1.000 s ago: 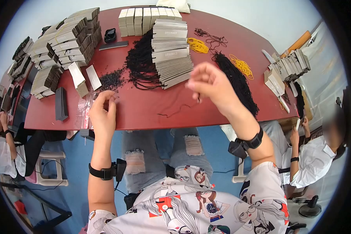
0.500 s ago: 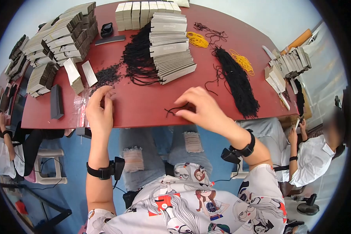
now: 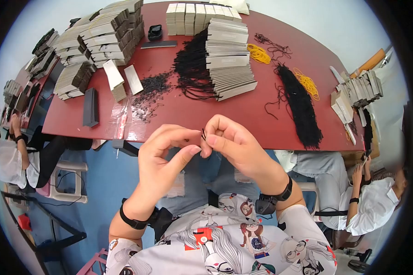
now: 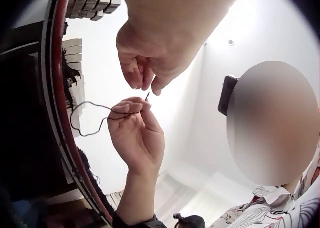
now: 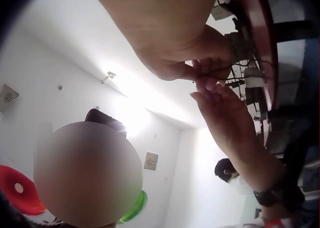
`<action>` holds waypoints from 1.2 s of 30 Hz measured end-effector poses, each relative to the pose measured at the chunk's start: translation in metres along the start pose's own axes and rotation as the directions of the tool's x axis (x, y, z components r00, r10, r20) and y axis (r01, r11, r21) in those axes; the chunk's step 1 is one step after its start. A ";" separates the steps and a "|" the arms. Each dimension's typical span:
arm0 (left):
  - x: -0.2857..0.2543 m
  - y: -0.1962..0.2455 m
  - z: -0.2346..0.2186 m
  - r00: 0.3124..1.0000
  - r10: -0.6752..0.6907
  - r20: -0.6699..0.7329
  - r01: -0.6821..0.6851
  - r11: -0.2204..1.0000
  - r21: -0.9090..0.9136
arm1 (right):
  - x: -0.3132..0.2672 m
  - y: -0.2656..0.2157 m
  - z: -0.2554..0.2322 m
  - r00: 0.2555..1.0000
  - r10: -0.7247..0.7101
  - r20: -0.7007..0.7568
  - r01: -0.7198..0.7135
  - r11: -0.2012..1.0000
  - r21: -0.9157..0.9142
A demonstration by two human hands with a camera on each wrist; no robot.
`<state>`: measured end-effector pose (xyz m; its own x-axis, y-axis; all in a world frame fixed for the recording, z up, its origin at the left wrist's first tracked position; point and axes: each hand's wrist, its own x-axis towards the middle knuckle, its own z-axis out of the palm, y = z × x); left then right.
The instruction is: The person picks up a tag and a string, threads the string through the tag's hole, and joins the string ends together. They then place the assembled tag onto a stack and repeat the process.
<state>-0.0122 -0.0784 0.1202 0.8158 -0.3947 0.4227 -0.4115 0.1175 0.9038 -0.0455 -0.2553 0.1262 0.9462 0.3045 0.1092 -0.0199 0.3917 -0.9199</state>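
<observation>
Both hands meet in front of my body, over the table's front edge. My right hand (image 3: pixel 229 144) pinches a thin black cord (image 4: pixel 91 135) between thumb and fingers, and a short doubled end pokes up from the grip. In the left wrist view the rest of the cord hangs off as a loose loop. Close beside that end, my left hand (image 3: pixel 163 153) has its thumb and forefinger extended, with a gap between them. Its other fingers curve in behind and are partly hidden.
On the red table (image 3: pixel 192 117) a stack of grey cards (image 3: pixel 231 82) carries black cords. Small black pieces (image 3: pixel 153 87) lie scattered left of it. A black cord bundle (image 3: pixel 298 107) and yellow bands (image 3: pixel 306 83) lie right. Card stacks (image 3: pixel 103 41) stand back left. Other people sit at both sides.
My right hand went from the right side down to the middle with the cord. My left hand came off the table's left part and moved right to meet it. The head view has shifted.
</observation>
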 end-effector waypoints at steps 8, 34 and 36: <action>-0.013 0.007 0.000 0.991 0.014 -0.131 -0.012 1.000 0.016 | -0.003 0.008 0.021 1.000 -0.009 0.021 0.009 1.000 0.017; -0.022 0.002 -0.014 1.000 -0.002 0.023 0.004 0.995 -0.098 | -0.007 0.004 0.026 0.993 0.120 -0.020 -0.121 0.992 -0.029; -0.022 0.003 -0.009 0.999 -0.026 -0.030 0.024 0.996 -0.087 | -0.007 0.006 0.027 0.996 0.066 -0.059 -0.072 0.992 -0.105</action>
<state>-0.0279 -0.0610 0.1139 0.8380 -0.3704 0.4006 -0.3550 0.1874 0.9159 -0.0608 -0.2315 0.1297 0.9603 0.2778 0.0257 -0.0540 0.2754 -0.9598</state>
